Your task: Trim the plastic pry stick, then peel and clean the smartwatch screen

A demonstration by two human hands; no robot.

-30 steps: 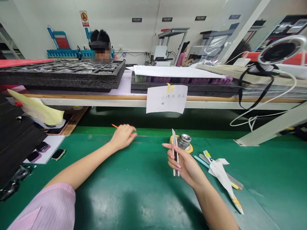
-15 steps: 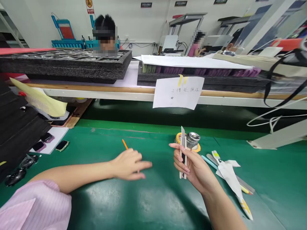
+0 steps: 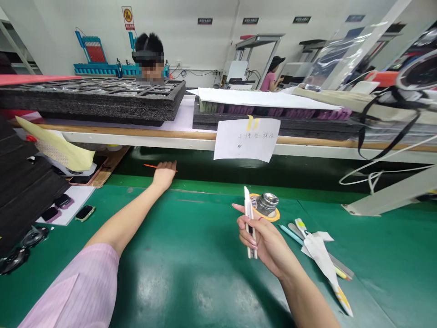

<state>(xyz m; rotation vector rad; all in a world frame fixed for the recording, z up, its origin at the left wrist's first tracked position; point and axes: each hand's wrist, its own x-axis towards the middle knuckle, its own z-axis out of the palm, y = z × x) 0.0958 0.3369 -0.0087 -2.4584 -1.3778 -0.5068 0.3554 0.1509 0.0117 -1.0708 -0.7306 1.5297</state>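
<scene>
My left hand (image 3: 164,173) is stretched far forward to the back edge of the green mat, closed on a thin orange stick (image 3: 150,166) that points left. My right hand (image 3: 262,237) is raised over the mat's middle and grips a slim white blade-like tool (image 3: 249,218) upright. Just behind that hand a small metal pot (image 3: 266,203) sits on a yellow tape ring (image 3: 276,214).
Pens, a ruler and crumpled white paper (image 3: 319,248) lie right of my hand. Black foam trays (image 3: 102,100) fill the shelf above, with a paper note (image 3: 246,139) taped on. Small dark devices (image 3: 83,212) and stacked trays lie left. Two people sit beyond the shelf.
My left hand went from resting flat on the mat to reaching forward to the mat's back edge with the orange stick. The right hand stayed almost still.
</scene>
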